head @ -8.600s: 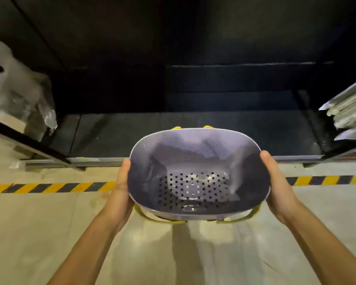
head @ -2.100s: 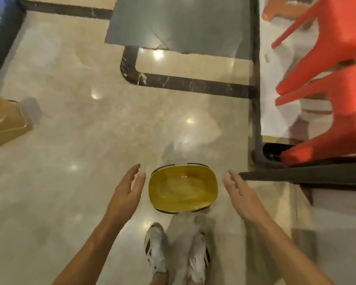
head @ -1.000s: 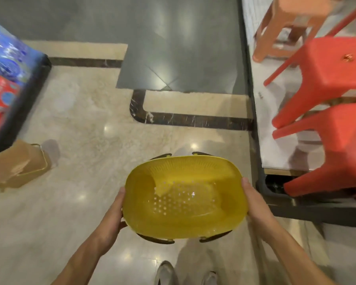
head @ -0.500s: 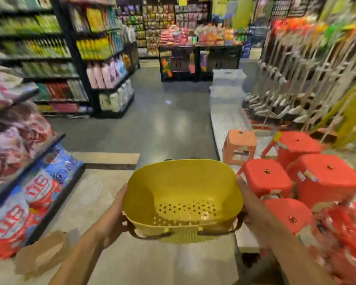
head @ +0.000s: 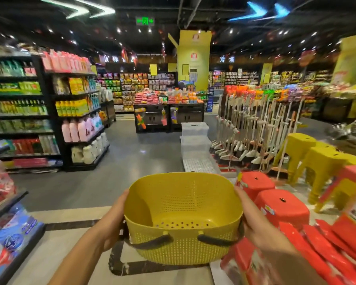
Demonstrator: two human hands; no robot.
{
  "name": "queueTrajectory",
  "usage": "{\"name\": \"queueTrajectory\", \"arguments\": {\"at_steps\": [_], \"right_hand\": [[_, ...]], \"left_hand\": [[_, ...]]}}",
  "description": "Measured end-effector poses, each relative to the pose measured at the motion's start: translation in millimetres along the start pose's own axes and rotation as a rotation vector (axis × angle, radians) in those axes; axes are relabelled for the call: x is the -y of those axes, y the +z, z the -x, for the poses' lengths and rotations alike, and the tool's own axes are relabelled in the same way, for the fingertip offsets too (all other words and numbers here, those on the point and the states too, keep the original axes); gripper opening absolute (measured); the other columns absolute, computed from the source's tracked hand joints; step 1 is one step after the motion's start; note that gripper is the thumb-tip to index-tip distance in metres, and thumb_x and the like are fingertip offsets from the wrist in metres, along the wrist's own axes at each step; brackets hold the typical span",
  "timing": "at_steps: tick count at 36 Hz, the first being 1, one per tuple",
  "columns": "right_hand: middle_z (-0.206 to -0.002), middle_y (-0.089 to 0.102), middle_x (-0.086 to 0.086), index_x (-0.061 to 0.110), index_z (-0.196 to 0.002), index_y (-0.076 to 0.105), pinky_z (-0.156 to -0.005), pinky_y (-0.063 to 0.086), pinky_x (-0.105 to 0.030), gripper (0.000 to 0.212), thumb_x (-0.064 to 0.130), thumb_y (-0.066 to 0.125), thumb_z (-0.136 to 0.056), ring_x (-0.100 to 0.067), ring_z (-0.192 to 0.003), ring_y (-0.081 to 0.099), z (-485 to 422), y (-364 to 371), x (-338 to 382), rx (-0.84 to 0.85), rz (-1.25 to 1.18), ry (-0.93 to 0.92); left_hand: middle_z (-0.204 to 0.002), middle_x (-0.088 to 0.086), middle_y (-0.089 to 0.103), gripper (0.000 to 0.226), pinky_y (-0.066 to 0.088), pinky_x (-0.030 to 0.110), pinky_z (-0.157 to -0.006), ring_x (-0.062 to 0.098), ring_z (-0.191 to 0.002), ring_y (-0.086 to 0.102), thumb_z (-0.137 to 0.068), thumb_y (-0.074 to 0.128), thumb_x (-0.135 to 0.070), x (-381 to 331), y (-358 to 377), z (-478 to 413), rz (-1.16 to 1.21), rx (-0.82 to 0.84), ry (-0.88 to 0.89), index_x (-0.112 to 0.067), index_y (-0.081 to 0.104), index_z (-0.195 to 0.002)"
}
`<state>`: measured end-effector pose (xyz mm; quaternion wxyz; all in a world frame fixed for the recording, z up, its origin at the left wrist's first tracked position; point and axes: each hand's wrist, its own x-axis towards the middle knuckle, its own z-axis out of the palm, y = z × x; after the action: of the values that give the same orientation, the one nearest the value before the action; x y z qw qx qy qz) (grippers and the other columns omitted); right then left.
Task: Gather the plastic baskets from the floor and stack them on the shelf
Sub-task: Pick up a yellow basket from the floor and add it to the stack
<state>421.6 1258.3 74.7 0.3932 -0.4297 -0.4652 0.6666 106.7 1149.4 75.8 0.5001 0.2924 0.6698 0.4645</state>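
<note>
A yellow perforated plastic basket (head: 183, 214) with dark handles is held at chest height in front of me, its opening facing up and slightly toward me. My left hand (head: 114, 221) grips its left side, thumb along the rim. My right hand (head: 253, 221) grips its right side the same way. The basket is empty. No shelf for the baskets is in view.
Red plastic stools (head: 280, 206) stand close on the right, yellow stools (head: 317, 157) behind them, and a rack of mops (head: 255, 128) beyond. Stocked shelves (head: 74, 112) line the left. A grey aisle floor (head: 136, 157) runs ahead toward a display table (head: 169, 116).
I picked the yellow basket up from the floor with both hands and raised it. My view has swung up from the floor to the store aisle.
</note>
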Motion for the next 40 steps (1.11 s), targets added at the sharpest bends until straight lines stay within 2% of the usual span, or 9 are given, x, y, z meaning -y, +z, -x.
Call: {"name": "queueTrajectory", "arguments": {"at_steps": [11, 14, 20, 25, 27, 29, 33, 37, 40], "right_hand": [[-0.118, 0.076, -0.003, 0.026, -0.12, 0.073, -0.105, 0.049, -0.047, 0.05, 0.064, 0.057, -0.092, -0.027, -0.112, 0.07, 41.2, -28.4, 13.6, -0.206, -0.1, 0.008], [-0.106, 0.079, -0.003, 0.025, -0.108, 0.076, -0.083, 0.055, -0.04, 0.047, 0.064, 0.055, -0.092, -0.024, -0.099, 0.073, 57.8, -25.8, 16.3, -0.299, -0.111, -0.014], [-0.09, 0.08, 0.003, 0.029, -0.102, 0.075, -0.073, 0.052, -0.036, 0.044, 0.064, 0.048, -0.096, -0.02, -0.09, 0.073, 100.5, -19.2, 16.4, -0.437, -0.121, -0.057], [-0.111, 0.078, 0.004, 0.033, -0.113, 0.076, -0.084, 0.054, -0.039, 0.051, 0.072, 0.052, -0.091, -0.021, -0.104, 0.073, 145.0, -16.0, 2.5, -0.59, -0.085, -0.112], [-0.103, 0.08, 0.004, 0.033, -0.103, 0.079, -0.079, 0.052, -0.037, 0.045, 0.067, 0.051, -0.093, -0.02, -0.099, 0.073, 167.7, -13.3, -1.1, -0.668, -0.083, -0.124], [-0.109, 0.079, 0.002, 0.033, -0.108, 0.077, -0.087, 0.053, -0.04, 0.046, 0.068, 0.051, -0.093, -0.023, -0.104, 0.072, 191.9, -13.1, -6.2, -0.754, -0.111, -0.122], [-0.104, 0.079, 0.002, 0.034, -0.105, 0.074, -0.074, 0.052, -0.035, 0.042, 0.067, 0.048, -0.095, -0.021, -0.096, 0.072, 245.7, -17.9, -19.5, -0.906, -0.136, -0.126], [-0.1, 0.079, 0.004, 0.036, -0.1, 0.073, -0.071, 0.048, -0.033, 0.038, 0.065, 0.049, -0.095, -0.019, -0.093, 0.07, 307.2, -15.4, -30.3, -1.027, -0.139, -0.154], [-0.101, 0.08, 0.002, 0.031, -0.101, 0.076, -0.082, 0.052, -0.038, 0.036, 0.059, 0.054, -0.097, -0.022, -0.099, 0.07, 355.1, -9.6, -36.9, -1.137, -0.148, -0.205]], "left_hand": [[-0.088, 0.011, 0.067, 0.065, 0.042, 0.031, -0.064, 0.028, -0.085, 0.057, -0.096, 0.026, -0.073, -29.0, 36.8, -13.2, -0.039, 0.153, 0.052, -0.02, 0.062, -0.101], [-0.1, 0.014, 0.07, 0.064, 0.043, 0.034, -0.069, 0.031, -0.093, 0.06, -0.096, 0.026, -0.073, -35.8, 43.2, -15.9, -0.057, 0.203, 0.062, -0.023, 0.064, -0.108], [-0.092, 0.005, 0.069, 0.07, 0.045, 0.031, -0.064, 0.026, -0.087, 0.058, -0.093, 0.023, -0.077, -51.8, 54.5, -19.0, -0.126, 0.334, 0.055, -0.028, 0.063, -0.124], [-0.126, -0.001, 0.056, 0.041, 0.041, 0.043, -0.096, 0.024, -0.11, 0.051, -0.1, 0.03, -0.065, -65.9, 78.2, -12.5, -0.136, 0.444, 0.118, -0.039, 0.045, -0.129], [-0.13, 0.003, 0.059, 0.035, 0.05, 0.034, -0.086, 0.023, -0.102, 0.055, -0.107, 0.036, -0.046, -68.6, 93.6, -12.5, -0.155, 0.452, 0.182, -0.026, 0.054, -0.129], [-0.11, -0.001, 0.067, 0.038, 0.049, 0.029, -0.064, 0.017, -0.089, 0.059, -0.102, 0.037, -0.059, -63.4, 105.9, -4.3, -0.217, 0.552, 0.189, -0.032, 0.061, -0.113], [-0.092, -0.004, 0.062, 0.04, 0.036, 0.024, -0.057, 0.017, -0.075, 0.057, -0.094, 0.042, -0.071, -47.1, 129.8, 19.9, -0.27, 0.661, 0.186, -0.036, 0.058, -0.107], [-0.135, -0.003, 0.058, 0.048, 0.043, 0.038, -0.099, 0.025, -0.127, 0.055, -0.099, 0.042, -0.059, -39.4, 162.8, 61.8, -0.231, 0.827, 0.157, -0.036, 0.046, -0.141], [-0.137, -0.002, 0.055, 0.051, 0.037, 0.036, -0.102, 0.024, -0.129, 0.051, -0.101, 0.04, -0.056, -27.0, 183.8, 90.4, -0.27, 0.942, 0.153, -0.029, 0.045, -0.145]]}}
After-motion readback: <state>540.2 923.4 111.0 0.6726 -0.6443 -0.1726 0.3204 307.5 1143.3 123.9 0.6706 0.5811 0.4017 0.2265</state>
